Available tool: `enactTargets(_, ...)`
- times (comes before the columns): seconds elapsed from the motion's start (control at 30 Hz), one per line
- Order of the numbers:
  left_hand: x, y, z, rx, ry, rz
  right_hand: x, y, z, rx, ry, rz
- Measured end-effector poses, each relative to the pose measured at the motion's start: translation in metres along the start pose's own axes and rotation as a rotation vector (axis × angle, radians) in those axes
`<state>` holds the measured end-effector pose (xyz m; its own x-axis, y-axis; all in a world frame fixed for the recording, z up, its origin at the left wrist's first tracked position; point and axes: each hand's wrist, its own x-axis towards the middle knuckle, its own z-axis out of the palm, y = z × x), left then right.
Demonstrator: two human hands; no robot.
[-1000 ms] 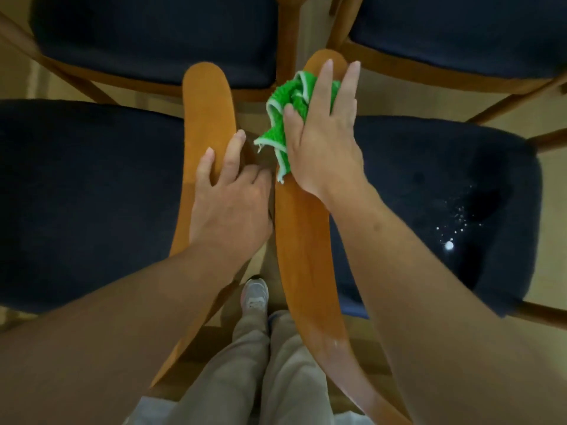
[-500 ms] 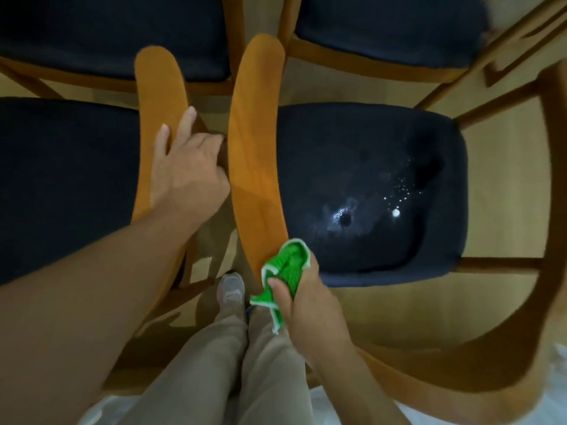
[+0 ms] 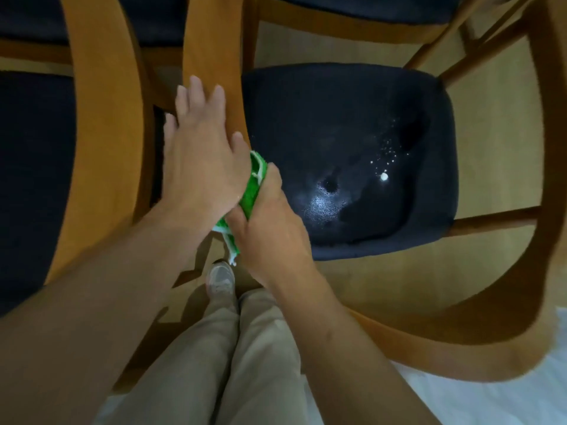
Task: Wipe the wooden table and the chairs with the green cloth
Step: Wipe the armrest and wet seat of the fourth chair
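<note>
At far left a dark seat point(image 3: 33, 179) sits beside a curved wooden backrest point(image 3: 104, 142). Next to it, the left hand point(image 3: 199, 167) lies flat with fingers spread and straight on a second backrest point(image 3: 211, 47), its heel against the cloth point(image 3: 250, 194). The green cloth with white edging is bunched between both hands, just beside the lower end of that backrest. The right hand point(image 3: 270, 231) grips it, fingers curled round it. Below are tan trousers point(image 3: 221, 363) and a grey shoe point(image 3: 220, 279). To the right, a dark cushion point(image 3: 352, 142) carries pale specks and a shiny patch; a wooden rail point(image 3: 521, 302) curves round it.
</note>
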<state>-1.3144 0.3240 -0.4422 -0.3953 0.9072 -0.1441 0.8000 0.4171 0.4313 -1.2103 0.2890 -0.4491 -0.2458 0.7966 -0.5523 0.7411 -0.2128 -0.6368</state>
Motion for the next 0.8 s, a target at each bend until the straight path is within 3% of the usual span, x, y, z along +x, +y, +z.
enactTargets(0.23,-0.056,0.033,0.039,0.011,-0.211,0.344,-0.077,0.056,-0.038,-0.436,-0.249,0.186)
enactTargets(0.4,-0.059,0.032,0.044,-0.178,-0.152,0.313,-0.081,0.057,-0.041,-0.498,-0.216,0.166)
enactTargets(0.6,-0.062,0.027,0.041,-0.38,-0.086,0.277,-0.069,0.046,-0.014,-0.365,-0.103,0.066)
enactTargets(0.8,-0.091,0.046,0.05,-0.427,-0.214,0.289,-0.081,0.062,-0.056,-0.559,-0.302,0.165)
